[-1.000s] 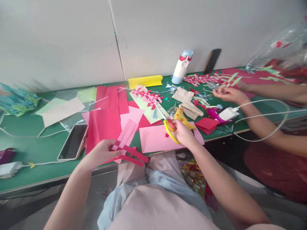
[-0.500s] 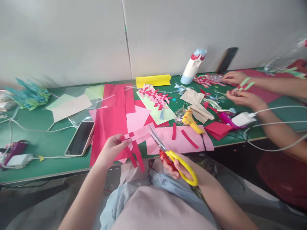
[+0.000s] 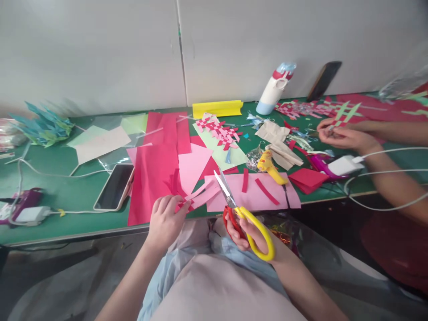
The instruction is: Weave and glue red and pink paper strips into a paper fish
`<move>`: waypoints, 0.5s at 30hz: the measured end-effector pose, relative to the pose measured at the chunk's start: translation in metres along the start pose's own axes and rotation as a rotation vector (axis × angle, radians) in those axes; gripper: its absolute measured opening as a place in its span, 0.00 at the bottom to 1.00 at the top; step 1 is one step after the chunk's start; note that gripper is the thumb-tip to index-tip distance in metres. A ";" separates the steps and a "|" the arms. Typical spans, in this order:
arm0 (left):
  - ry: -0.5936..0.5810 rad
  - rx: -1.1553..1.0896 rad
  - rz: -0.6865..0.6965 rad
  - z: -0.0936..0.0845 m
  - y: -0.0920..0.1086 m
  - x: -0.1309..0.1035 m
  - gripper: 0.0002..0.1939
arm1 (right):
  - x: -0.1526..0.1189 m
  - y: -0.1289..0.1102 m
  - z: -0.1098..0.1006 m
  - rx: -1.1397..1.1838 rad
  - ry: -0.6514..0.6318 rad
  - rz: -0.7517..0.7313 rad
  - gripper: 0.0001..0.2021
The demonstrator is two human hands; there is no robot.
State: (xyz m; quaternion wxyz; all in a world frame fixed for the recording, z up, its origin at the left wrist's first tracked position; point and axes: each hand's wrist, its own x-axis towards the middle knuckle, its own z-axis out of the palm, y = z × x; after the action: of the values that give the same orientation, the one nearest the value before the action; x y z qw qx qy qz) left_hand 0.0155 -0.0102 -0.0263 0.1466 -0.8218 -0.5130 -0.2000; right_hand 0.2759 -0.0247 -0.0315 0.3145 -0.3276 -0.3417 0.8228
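Pinched in my left hand (image 3: 169,220) is a small woven piece of red and pink paper strips (image 3: 204,195); its red strips point up and its pink strips reach right, toward the scissors. My right hand (image 3: 242,232) has its fingers in the handles of scissors with red and yellow grips (image 3: 256,234). The blades are slightly apart and point up and left, beside the pink strip ends. Beneath the blades lies a pink sheet (image 3: 227,200) bearing two short red strips (image 3: 266,191). Large red sheets (image 3: 150,178) lie behind my left hand.
A yellow glue gun (image 3: 271,167), a white bottle (image 3: 274,91), woven pieces (image 3: 219,129) and a folded yellow sheet (image 3: 217,108) stand or lie farther back. A phone (image 3: 114,187) lies left. At right, another person's hands (image 3: 347,136) hold a woven piece near white cables.
My left hand has turned over the woven piece and shifted slightly right; the red strips that hung down now point up. The scissors remain in my right hand. The view has shifted slightly.
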 end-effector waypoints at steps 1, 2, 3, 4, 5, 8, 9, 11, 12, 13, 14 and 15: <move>-0.032 -0.005 -0.008 0.005 0.003 -0.008 0.14 | -0.002 0.000 0.001 -0.017 0.015 0.010 0.22; -0.053 -0.017 -0.025 0.008 0.005 -0.015 0.15 | -0.004 0.000 0.002 -0.036 0.030 0.012 0.21; -0.060 -0.032 -0.045 0.010 0.007 -0.022 0.15 | -0.005 0.001 0.002 -0.050 0.045 0.008 0.21; -0.055 -0.049 -0.070 0.011 0.009 -0.029 0.16 | -0.007 0.001 0.003 -0.057 0.057 0.010 0.21; -0.042 -0.064 -0.105 0.011 0.011 -0.035 0.16 | -0.007 0.002 0.002 -0.057 0.066 0.015 0.21; 0.006 -0.147 -0.292 0.008 0.021 -0.053 0.11 | -0.009 0.007 0.000 -0.052 0.081 0.042 0.20; 0.005 -0.200 -0.391 0.007 0.025 -0.058 0.08 | -0.009 0.009 -0.001 -0.056 0.079 0.047 0.20; -0.060 -0.373 -0.635 0.006 0.034 -0.063 0.03 | -0.009 0.012 -0.003 -0.070 0.059 0.059 0.21; -0.118 -0.508 -0.766 0.006 0.038 -0.064 0.07 | -0.009 0.014 -0.004 -0.073 0.043 0.069 0.21; -0.177 -0.669 -0.899 0.008 0.042 -0.062 0.11 | -0.009 0.016 -0.005 -0.071 0.027 0.081 0.21; -0.227 -0.848 -1.025 0.010 0.045 -0.059 0.15 | -0.009 0.018 -0.006 -0.062 0.014 0.095 0.21; -0.240 -1.035 -1.138 0.012 0.048 -0.055 0.19 | -0.010 0.019 -0.007 -0.052 0.004 0.109 0.21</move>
State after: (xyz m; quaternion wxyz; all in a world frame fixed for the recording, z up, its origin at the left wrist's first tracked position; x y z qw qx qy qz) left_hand 0.0390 -0.0681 -0.0649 -0.4373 -0.4122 -0.7096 -0.3680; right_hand 0.2812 -0.0400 -0.0469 0.2611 -0.3556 -0.3441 0.8288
